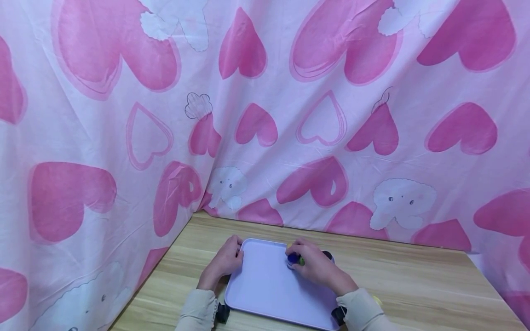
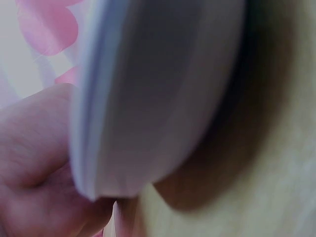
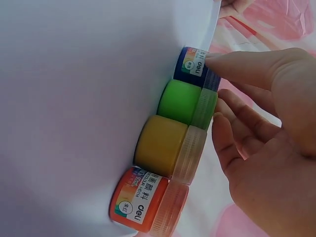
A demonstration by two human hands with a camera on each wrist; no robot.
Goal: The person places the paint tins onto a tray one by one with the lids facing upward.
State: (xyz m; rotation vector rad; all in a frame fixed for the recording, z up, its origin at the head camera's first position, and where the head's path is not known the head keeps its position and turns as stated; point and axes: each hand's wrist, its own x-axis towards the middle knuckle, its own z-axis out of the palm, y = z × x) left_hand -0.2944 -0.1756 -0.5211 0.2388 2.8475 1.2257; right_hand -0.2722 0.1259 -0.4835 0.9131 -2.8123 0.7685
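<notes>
My left hand (image 1: 227,258) grips the left rim of a lavender tray (image 1: 269,280). The left wrist view, blurred, has the tray's side wall (image 2: 148,98) close up, with the hand (image 2: 34,153) at its edge. Over the tray's far right part, my right hand (image 1: 319,266) pinches a small blue paint jar (image 3: 191,66) between thumb and fingers. Beside it in a row on the tray stand a green paint jar (image 3: 180,102), a yellow one (image 3: 162,143) and an orange one (image 3: 139,200), all with clear lids.
The tray lies on a wood-grain table (image 1: 414,280). A pink heart-printed cloth (image 1: 256,124) hangs behind and to the left. A dark round thing (image 1: 327,254) shows behind my right hand. Something yellow (image 1: 377,300) peeks out beside the right sleeve.
</notes>
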